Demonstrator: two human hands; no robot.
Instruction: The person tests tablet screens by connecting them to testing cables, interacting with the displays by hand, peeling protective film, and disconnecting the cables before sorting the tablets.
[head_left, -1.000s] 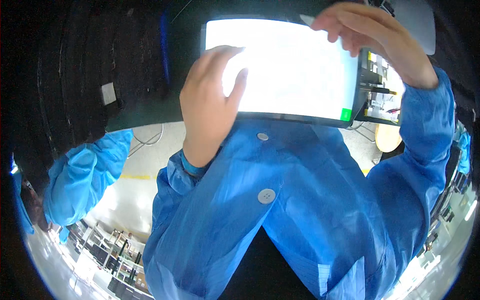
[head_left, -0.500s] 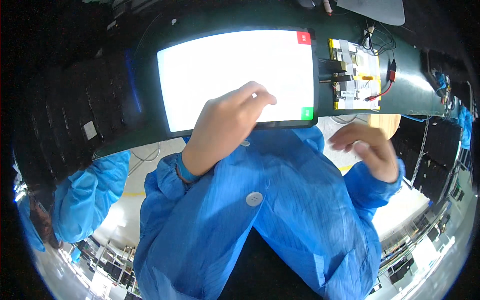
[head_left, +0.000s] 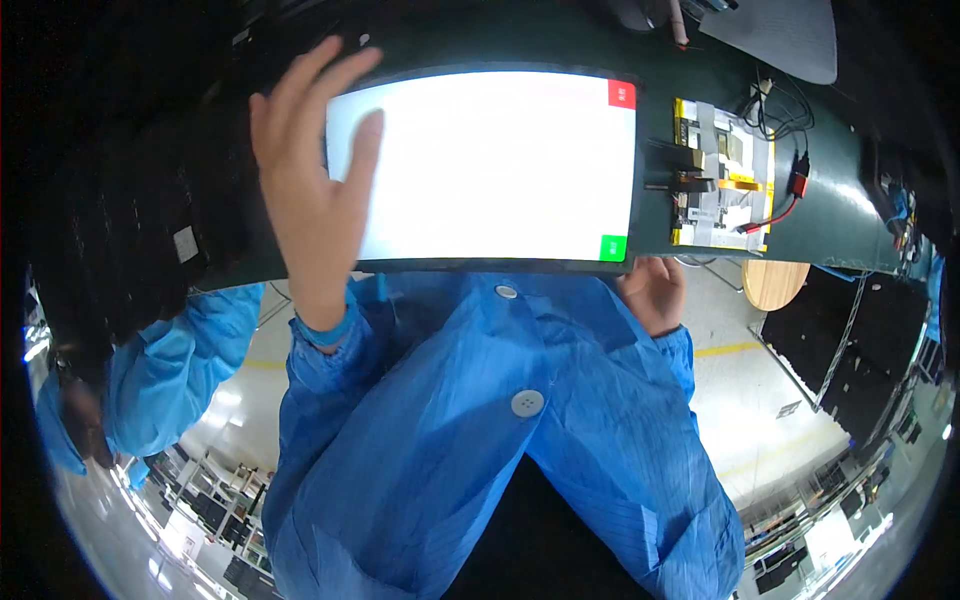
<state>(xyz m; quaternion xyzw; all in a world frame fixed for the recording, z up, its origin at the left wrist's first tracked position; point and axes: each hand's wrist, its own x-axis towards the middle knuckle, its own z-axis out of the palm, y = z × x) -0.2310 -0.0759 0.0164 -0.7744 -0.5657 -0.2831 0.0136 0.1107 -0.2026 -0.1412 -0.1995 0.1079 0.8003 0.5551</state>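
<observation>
A flat display panel (head_left: 490,170) with a black frame lies on the dark green table, its screen lit white with a red block and a green block at the right corners. My left hand (head_left: 320,180) is over the panel's left edge, fingers spread and thumb across the bright screen; nothing is held in it. Just below the panel's lower right corner is my right hand (head_left: 655,295). Its fingers are bent and partly hidden at the edge, so whether they grip the panel does not show. Blue sleeves cover both arms.
To the panel's right lies a taped circuit board assembly (head_left: 722,175), joined by dark flat connectors. A red-tipped cable (head_left: 798,187) runs from it beside coiled black wires. A grey sheet (head_left: 775,35) is at the far right. Another person's blue sleeve (head_left: 190,350) shows at left.
My left hand has moved from the screen's middle to its left edge and opened its fingers. My right hand has come left to the panel's lower right corner.
</observation>
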